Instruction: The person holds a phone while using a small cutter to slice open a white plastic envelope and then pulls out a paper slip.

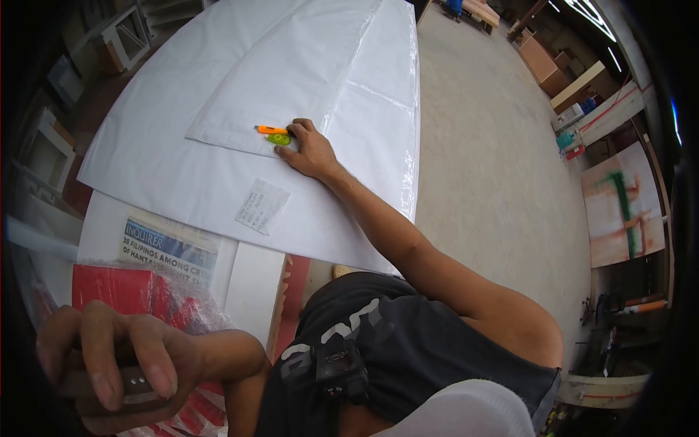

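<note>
My right hand (313,151) reaches onto a large white wrapped sheet (167,124), fingers closed at the ends of an orange cutter-like tool (269,130) and a small green object (278,139). Both lie at the edge of a folded white layer (269,95). Below them on the sheet is a paper label with handwriting (263,207). At the lower left, close to the camera, my left hand (120,357) has its fingers curled round a dark, greyish thing with small bright dots; what it is stays unclear.
A newspaper (169,247) lies under the sheet's near edge, beside a red item in clear plastic (120,288). A black device (341,370) hangs on the dark shirt. Concrete floor (495,146) extends right, with a stained board (624,207) beyond.
</note>
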`<state>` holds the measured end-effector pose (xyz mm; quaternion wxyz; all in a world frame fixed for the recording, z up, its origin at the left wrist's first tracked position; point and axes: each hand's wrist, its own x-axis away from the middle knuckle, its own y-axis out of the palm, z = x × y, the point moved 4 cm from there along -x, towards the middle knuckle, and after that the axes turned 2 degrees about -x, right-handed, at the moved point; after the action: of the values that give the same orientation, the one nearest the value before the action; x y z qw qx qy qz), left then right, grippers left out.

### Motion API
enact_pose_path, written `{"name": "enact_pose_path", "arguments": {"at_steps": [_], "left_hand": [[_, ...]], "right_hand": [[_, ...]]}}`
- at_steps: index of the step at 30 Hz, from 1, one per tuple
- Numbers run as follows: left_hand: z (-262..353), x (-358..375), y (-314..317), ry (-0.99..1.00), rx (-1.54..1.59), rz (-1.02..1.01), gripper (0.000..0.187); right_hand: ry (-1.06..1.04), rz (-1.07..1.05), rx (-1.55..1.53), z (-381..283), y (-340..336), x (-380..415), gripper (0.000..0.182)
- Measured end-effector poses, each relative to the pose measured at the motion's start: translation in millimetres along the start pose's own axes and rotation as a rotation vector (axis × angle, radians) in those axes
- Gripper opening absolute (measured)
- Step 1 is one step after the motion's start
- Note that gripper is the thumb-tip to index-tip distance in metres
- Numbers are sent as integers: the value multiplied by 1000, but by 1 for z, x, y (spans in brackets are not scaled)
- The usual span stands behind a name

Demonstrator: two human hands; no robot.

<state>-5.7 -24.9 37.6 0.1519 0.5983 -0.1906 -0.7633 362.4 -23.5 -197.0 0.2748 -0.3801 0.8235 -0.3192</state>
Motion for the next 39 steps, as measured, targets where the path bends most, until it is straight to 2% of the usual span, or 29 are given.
{"name": "enact_pose_path", "arguments": {"at_steps": [15, 17, 21, 23, 26, 30, 32, 39], "left_hand": [[2, 3, -3, 1, 21, 8, 67], [4, 4, -5, -138, 202, -4, 64], [-1, 2, 2, -149, 192, -10, 62], [-3, 0, 5, -197, 128, 81, 61], [0, 0, -2, -158, 182, -8, 61], [-4, 0, 1, -178, 64, 61, 61], [1, 1, -7, -153, 141, -13, 62], [-2, 0, -6, -146, 147, -25, 64]], "right_hand": [[-6, 14, 6, 3, 2, -1, 66], [-10, 21, 6, 2, 2, -1, 67], [-3, 16, 6, 1, 1, -1, 67], [-4, 18, 12, 2, 1, -1, 67], [-5, 14, 3, 3, 2, -1, 68], [-22, 32, 9, 5, 3, -2, 67], [-32, 42, 13, 6, 3, -2, 67], [-21, 31, 18, 5, 3, -2, 67]]}}
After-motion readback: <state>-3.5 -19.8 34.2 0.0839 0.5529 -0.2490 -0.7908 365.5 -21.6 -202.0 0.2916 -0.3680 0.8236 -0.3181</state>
